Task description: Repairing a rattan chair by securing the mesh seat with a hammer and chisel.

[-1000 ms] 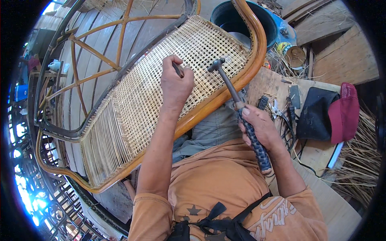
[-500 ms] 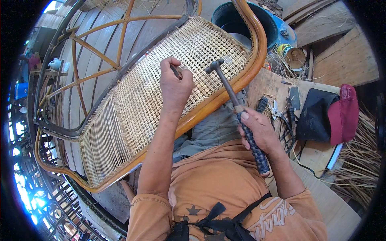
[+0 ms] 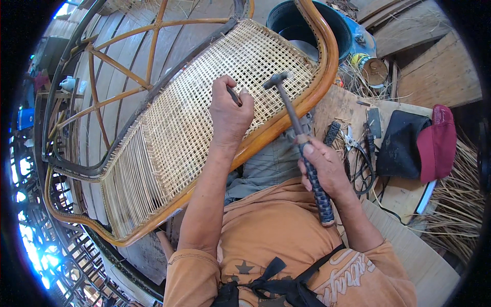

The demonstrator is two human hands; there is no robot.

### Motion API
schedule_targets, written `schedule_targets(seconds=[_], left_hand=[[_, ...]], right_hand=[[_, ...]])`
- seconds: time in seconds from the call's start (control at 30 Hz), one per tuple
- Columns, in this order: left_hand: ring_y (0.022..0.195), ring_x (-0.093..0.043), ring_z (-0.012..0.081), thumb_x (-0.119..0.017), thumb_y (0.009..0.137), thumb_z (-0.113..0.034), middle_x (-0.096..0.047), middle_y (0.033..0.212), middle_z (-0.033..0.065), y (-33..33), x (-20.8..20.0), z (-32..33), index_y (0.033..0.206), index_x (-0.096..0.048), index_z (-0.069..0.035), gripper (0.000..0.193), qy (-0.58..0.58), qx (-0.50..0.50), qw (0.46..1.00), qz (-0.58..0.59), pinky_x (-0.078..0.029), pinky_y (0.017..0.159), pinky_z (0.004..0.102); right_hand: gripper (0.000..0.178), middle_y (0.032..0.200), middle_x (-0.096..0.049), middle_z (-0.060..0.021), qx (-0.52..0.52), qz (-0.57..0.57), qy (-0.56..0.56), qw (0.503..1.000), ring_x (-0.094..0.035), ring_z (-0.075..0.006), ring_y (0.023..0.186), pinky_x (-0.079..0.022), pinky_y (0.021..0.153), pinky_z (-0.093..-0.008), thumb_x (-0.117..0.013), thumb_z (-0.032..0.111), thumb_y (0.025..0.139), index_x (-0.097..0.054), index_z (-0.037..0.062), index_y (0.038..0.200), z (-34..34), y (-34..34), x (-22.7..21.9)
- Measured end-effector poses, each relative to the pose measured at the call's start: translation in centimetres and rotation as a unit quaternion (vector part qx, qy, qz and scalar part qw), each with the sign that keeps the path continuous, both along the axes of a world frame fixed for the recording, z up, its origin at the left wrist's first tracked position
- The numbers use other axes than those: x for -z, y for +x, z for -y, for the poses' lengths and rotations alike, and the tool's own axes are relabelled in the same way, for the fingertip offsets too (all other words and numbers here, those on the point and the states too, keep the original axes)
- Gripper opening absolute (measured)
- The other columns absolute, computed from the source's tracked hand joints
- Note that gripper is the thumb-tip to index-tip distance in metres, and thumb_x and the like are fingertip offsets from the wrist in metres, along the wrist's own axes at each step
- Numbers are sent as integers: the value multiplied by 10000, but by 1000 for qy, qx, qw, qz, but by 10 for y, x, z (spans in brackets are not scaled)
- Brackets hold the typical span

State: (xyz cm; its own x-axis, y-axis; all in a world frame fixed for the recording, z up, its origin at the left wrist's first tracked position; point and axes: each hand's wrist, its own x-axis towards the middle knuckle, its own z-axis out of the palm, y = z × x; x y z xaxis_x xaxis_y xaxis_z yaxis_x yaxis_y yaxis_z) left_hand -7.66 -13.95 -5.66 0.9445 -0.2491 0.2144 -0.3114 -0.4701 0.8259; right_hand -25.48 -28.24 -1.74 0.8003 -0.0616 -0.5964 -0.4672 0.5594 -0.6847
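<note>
- Weathered planks (image 3: pixel 179 41) stretch beyond the woven cane panel, your landmark for everything that follows.
- Honey-brown rattan frame (image 3: pixel 255 145) curves around the cane panel (image 3: pixel 179 123), whose length slants from lower left to upper right in front of you.
- Your orange shirt (image 3: pixel 276 210) spreads below the panel.
- Dark bucket (image 3: pixel 286 20) stands past the panel's upper right end.
- Wooden board (image 3: pixel 325 105) lies right of the panel, bearing a black-and-maroon cap-like thing (image 3: pixel 434 148) and pliers (image 3: pixel 349 140).
- Your right hand (image 3: pixel 327 166), off the panel's near right edge, wraps its fingers around the hammer (image 3: pixel 318 187). The hammer's long axis runs up and leftward, with its head over the panel's right part; whether it touches the cane, you cannot tell from here.
- Your left hand (image 3: pixel 232 115) is the nearer one, over the panel's middle, left of the hammer head and a little lower. It curls closed around a small dark tool (image 3: pixel 234 97), mostly hidden.
- Pale script marks your shirt; small pale print on the maroon part is too fine to read.
</note>
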Motion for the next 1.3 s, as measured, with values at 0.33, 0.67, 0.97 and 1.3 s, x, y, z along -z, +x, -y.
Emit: schedule_targets(seconds=[0.33,0.67,0.97,1.3], left_hand=[[512,-458,90,-574,789,-34,-468,627,16,-7,-9,-3,968,-457,-31,214,-30,-5,1000,-3,-405,501,263],[498,-451,118,-555,785,-34,-442,639,34,-6,-2,-4,983,-446,-43,227,-5,1,1000,21,-410,497,298],[646,-416,83,-550,779,-38,-444,744,1,59,-3,-70,1012,-458,-40,250,-82,-110,990,-31,-394,621,246],[608,-437,104,-567,763,-52,-444,686,15,66,8,-30,1009,-463,-39,267,-59,-66,995,-55,-415,596,275]], right_hand=[[392,664,-495,-16,-63,-14,-26,998,-465,-86,434,-393,387,-208,-458,291,969,-466,35,1266,20,-9,-5],[330,668,-489,-15,-142,-15,-10,990,-458,-89,433,-396,385,-211,-459,275,968,-489,44,1201,10,-11,2],[271,672,-506,-21,-10,21,-24,999,-483,-106,418,-396,375,-226,-499,228,943,-490,59,1154,29,5,15],[241,695,-504,-12,-77,41,-60,994,-483,-97,418,-392,378,-220,-498,217,938,-499,52,1114,10,60,17]])
